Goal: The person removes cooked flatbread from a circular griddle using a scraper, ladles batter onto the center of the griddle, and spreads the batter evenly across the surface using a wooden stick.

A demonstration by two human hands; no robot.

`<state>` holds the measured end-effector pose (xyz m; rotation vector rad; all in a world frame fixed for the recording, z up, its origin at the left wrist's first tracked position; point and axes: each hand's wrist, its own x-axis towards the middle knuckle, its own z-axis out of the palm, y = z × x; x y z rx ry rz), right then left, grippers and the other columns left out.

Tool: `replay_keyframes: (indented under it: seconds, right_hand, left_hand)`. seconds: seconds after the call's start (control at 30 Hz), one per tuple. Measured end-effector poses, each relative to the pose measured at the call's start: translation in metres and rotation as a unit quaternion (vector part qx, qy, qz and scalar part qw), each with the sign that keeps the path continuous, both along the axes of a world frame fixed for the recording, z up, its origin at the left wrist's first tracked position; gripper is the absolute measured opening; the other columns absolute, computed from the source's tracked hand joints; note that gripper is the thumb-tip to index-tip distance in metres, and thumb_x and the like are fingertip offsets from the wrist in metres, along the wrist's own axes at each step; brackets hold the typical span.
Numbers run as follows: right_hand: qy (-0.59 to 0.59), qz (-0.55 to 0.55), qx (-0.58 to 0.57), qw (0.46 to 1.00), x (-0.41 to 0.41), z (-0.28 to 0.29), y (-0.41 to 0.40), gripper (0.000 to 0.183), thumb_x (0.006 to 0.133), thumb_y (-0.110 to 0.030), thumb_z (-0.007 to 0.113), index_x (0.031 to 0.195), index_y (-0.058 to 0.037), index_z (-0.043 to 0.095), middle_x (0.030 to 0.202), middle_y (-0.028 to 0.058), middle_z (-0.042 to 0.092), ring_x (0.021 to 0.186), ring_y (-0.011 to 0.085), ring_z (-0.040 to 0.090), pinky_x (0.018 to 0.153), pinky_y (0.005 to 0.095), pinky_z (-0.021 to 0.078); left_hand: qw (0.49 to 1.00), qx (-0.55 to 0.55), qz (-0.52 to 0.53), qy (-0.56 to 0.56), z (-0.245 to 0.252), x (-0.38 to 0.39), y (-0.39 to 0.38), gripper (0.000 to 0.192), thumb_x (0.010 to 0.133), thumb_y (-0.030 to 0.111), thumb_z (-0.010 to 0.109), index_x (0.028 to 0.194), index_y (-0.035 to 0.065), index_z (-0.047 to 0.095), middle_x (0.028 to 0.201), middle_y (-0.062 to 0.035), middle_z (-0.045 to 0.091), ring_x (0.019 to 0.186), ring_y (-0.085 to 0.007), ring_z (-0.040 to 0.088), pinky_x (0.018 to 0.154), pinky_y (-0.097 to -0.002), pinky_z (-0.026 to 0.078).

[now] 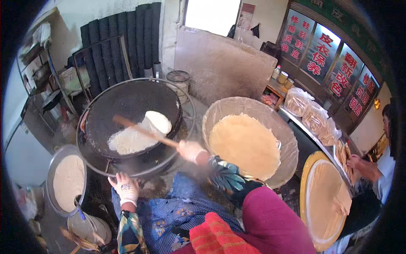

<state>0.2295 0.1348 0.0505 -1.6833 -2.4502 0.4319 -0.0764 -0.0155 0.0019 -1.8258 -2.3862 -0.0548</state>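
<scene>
My right hand, in a pale glove, grips the handle of a wooden spreader. The spreader reaches across a round black griddle, and its far end is blurred. Pale batter lies on the griddle's front half, with a thicker whitish mound at its right. A metal ring runs around the griddle. Close to the ring's front edge is my left hand, also gloved, fingers apart and holding nothing; whether it touches the ring is unclear.
A metal basin of batter stands left, beside a bucket. Right of the griddle is a plastic-lined basket holding flat tan pancakes. Further right, a person's hand touches folded sheets near a yellow-rimmed round tray and bagged goods.
</scene>
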Motion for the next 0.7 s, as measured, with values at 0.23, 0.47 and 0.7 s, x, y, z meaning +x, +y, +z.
replay_keyframes:
  seconds: [0.23,0.47,0.7]
  right_hand:
    - [0.016,-0.088,-0.008,0.996,0.001,0.006,0.012,0.036,0.095,-0.034,0.05,0.103,-0.0018,0.063,0.092,0.0213,0.07,0.086,0.0383,0.068,0.078,0.0497,0.053]
    - [-0.029,-0.1,0.049,0.993,0.018,-0.017,0.025,0.036,0.096,-0.035,0.047,0.098,-0.0033,0.063,0.09,0.0215,0.069,0.085,0.0378,0.068,0.077,0.0495,0.0538]
    - [-0.056,-0.037,0.015,0.998,-0.009,-0.011,0.003,0.037,0.097,-0.037,0.046,0.098,-0.0037,0.062,0.09,0.0252,0.068,0.089,0.0409,0.067,0.081,0.0498,0.0517]
  left_hand:
    - [0.998,-0.026,0.055,-0.016,0.004,-0.033,0.003,0.063,0.082,0.041,0.058,0.134,0.0059,0.052,0.145,-0.0114,0.045,0.137,-0.03,0.037,0.112,-0.0674,0.004]
    - [0.997,-0.005,0.078,0.012,0.034,-0.047,0.011,0.054,0.084,0.032,0.058,0.133,0.0097,0.053,0.141,-0.01,0.049,0.132,-0.0272,0.04,0.109,-0.07,0.01]
    - [0.994,0.014,-0.104,-0.02,0.017,0.07,0.001,0.065,0.081,0.042,0.059,0.132,0.0019,0.052,0.139,-0.0172,0.048,0.134,-0.0329,0.039,0.111,-0.0678,0.01]
